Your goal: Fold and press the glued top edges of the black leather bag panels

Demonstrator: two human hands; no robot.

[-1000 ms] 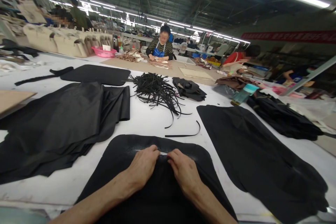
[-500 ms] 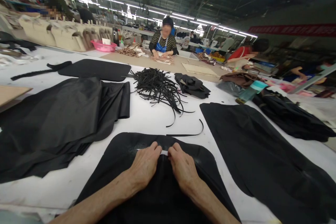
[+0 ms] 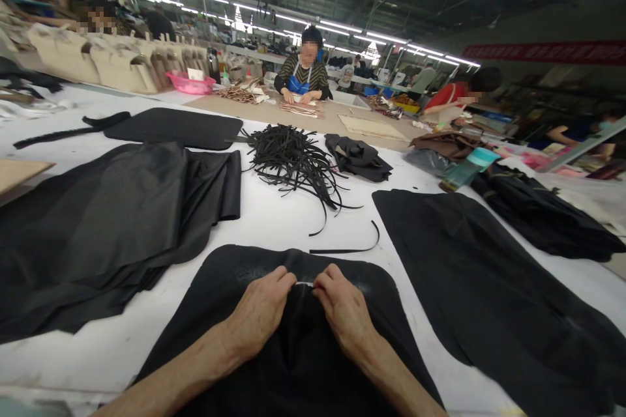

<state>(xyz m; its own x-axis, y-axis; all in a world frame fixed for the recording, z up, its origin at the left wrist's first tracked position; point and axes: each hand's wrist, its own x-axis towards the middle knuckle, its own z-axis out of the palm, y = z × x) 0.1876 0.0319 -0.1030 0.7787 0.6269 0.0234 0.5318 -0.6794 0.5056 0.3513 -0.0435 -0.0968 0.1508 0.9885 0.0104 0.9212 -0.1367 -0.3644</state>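
Observation:
A black leather-like panel [image 3: 303, 371] with rounded far corners lies in front of me. My left hand [image 3: 261, 306] and my right hand [image 3: 345, 309] are side by side on it near its far edge. Both have curled fingers, pinching the panel's material along a crosswise edge. Between the fingertips a thin white line shows, and the material below it puckers into a fold. Beyond my hands lies a single loose black strip [image 3: 347, 251], with a heap of black strips [image 3: 288, 156] farther off.
Stacked black sheets [image 3: 98, 221] lie left, another black panel [image 3: 479, 260] right. Farther back are folded black pieces [image 3: 359, 156], a water bottle [image 3: 468, 169] and a pink basket [image 3: 190, 83]. A co-worker in a blue apron [image 3: 299, 83] handles pieces across the table.
My left hand has shifted slightly left, so the gap between my hands is a little wider. The white gap at the edge has narrowed, and the panel's far edge bulges up slightly.

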